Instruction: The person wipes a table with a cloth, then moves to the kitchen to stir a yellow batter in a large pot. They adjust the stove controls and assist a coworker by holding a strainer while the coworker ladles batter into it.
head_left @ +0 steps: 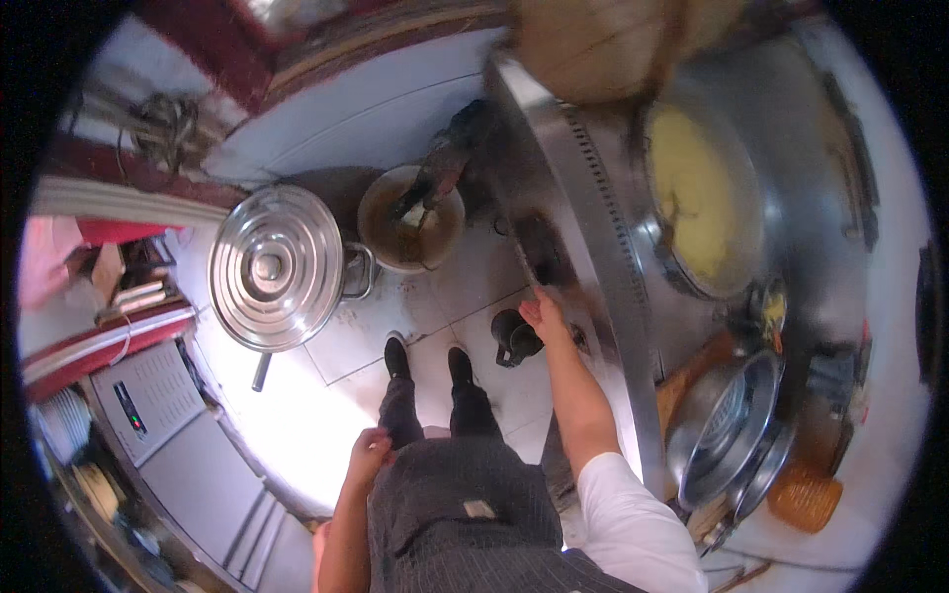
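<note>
My right hand (542,314) reaches to the front of the steel stove (613,326), just below a dark opening (542,249) in its panel. The fingers are bent together at the panel edge, and what they pinch, if anything, is too small to make out. Beneath that hand a dark jug-like vessel (516,338) stands on the floor. My left hand (370,455) hangs beside the dark striped apron (474,494), its fingers curled with nothing visible in them. On the stove, a large wok (704,193) holds a yellow food or liquid.
A lidded steel pot (277,267) stands at left, next to a bucket (410,222) of brownish contents. Metal bowls (727,430) and an orange-brown container (806,497) are at right. A grey appliance (143,405) lines the left side. A large round tan object (593,44) overhangs the stove's far end.
</note>
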`<state>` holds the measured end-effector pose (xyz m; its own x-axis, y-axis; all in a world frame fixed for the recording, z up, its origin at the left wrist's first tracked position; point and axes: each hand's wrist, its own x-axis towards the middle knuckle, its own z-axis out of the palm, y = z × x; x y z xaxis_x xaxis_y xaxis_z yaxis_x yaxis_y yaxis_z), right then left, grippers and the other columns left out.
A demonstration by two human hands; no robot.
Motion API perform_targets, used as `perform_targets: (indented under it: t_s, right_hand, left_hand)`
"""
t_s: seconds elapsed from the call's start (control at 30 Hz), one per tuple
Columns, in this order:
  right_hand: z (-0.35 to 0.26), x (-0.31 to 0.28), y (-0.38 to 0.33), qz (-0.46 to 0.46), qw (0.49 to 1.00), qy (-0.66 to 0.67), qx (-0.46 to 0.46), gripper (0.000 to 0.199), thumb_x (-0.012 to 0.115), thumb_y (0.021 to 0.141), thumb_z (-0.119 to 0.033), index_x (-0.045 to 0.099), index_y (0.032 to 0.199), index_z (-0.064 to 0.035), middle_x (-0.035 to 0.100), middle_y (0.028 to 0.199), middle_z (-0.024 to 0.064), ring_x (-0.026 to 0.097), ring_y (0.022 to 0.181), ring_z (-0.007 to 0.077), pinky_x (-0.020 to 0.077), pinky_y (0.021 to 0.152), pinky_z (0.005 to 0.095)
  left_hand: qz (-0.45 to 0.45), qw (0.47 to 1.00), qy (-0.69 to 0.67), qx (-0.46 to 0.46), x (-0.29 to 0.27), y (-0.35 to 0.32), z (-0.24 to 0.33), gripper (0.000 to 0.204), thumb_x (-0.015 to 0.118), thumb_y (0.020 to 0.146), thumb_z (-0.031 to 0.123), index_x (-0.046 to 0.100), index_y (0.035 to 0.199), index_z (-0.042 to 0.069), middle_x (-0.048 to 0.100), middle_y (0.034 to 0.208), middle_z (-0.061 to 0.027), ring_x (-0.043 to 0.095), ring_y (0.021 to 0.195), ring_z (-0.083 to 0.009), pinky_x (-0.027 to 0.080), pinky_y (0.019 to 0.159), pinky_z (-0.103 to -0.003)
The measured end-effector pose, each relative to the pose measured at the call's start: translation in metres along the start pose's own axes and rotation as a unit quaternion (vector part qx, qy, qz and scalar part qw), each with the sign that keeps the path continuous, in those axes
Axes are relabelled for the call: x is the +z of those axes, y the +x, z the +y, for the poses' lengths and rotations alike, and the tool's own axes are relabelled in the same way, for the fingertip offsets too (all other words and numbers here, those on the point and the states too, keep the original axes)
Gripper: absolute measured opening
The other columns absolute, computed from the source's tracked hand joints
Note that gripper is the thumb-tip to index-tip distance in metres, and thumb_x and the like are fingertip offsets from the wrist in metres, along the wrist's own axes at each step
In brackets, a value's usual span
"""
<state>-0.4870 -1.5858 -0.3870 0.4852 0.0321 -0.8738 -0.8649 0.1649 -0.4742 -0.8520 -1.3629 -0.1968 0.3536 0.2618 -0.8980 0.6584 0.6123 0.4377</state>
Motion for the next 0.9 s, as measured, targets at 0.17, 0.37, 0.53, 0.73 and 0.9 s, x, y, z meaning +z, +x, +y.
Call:
perform_targets:
  t_s: [0.17, 0.37, 0.53, 0.73, 0.9]
  right_hand:
    - [-0.006, 0.024, 0.058, -0.051, 0.98, 0.182, 0.053, 0.03, 0.053, 0.083, -0.035, 0.052, 0.089, -0.0052, 0.058, 0.08, 0.0101, 0.058, 0.075, 0.0298, 0.0516, 0.069, 0.0398]
    - [0.009, 0.073, 0.023, -0.036, 0.978, -0.119, -0.167, 0.028, 0.049, 0.087, -0.026, 0.052, 0.102, -0.0022, 0.059, 0.086, 0.0121, 0.06, 0.07, 0.022, 0.0518, 0.059, 0.0298]
    - [0.08, 0.035, -0.066, -0.169, 0.904, -0.344, -0.187, 0.022, 0.061, 0.077, -0.007, 0.056, 0.098, -0.0029, 0.06, 0.08, 0.0079, 0.059, 0.067, 0.0156, 0.048, 0.056, 0.0245]
    - [0.043, -0.096, -0.096, 0.111, 0.529, -0.73, -0.418, 0.01, 0.059, 0.06, -0.005, 0.049, 0.061, -0.0039, 0.053, 0.056, 0.0116, 0.053, 0.054, 0.0248, 0.0425, 0.052, 0.0306]
    - [0.031, -0.13, -0.087, 0.164, 0.446, -0.829, -0.296, 0.009, 0.06, 0.055, -0.008, 0.052, 0.058, -0.0061, 0.055, 0.058, 0.0151, 0.056, 0.058, 0.0321, 0.0435, 0.055, 0.0396]
  left_hand:
    - [0.142, 0.988, 0.042, -0.04, -0.017, -0.007, -0.117, 0.026, 0.054, 0.077, 0.004, 0.048, 0.102, 0.001, 0.053, 0.078, -0.0081, 0.053, 0.06, -0.0139, 0.044, 0.051, -0.027]
    - [0.134, 0.983, 0.105, 0.067, 0.011, 0.006, -0.133, 0.02, 0.051, 0.078, 0.003, 0.05, 0.098, 0.0, 0.052, 0.072, -0.0059, 0.051, 0.058, -0.0123, 0.042, 0.051, -0.023]
    - [0.067, 0.995, -0.06, 0.042, 0.021, 0.07, -0.175, 0.018, 0.05, 0.079, 0.002, 0.051, 0.096, 0.0, 0.052, 0.069, -0.0035, 0.05, 0.056, -0.0103, 0.042, 0.05, -0.022]
    - [0.043, 0.988, -0.144, 0.042, 0.014, 0.132, -0.223, 0.016, 0.049, 0.08, 0.003, 0.051, 0.096, 0.0, 0.051, 0.067, -0.0026, 0.05, 0.055, -0.0101, 0.043, 0.05, -0.023]
    - [0.05, 0.947, -0.315, 0.028, 0.01, 0.162, -0.262, 0.016, 0.048, 0.081, 0.004, 0.05, 0.097, 0.0, 0.05, 0.076, -0.0044, 0.051, 0.062, -0.0105, 0.046, 0.054, -0.023]
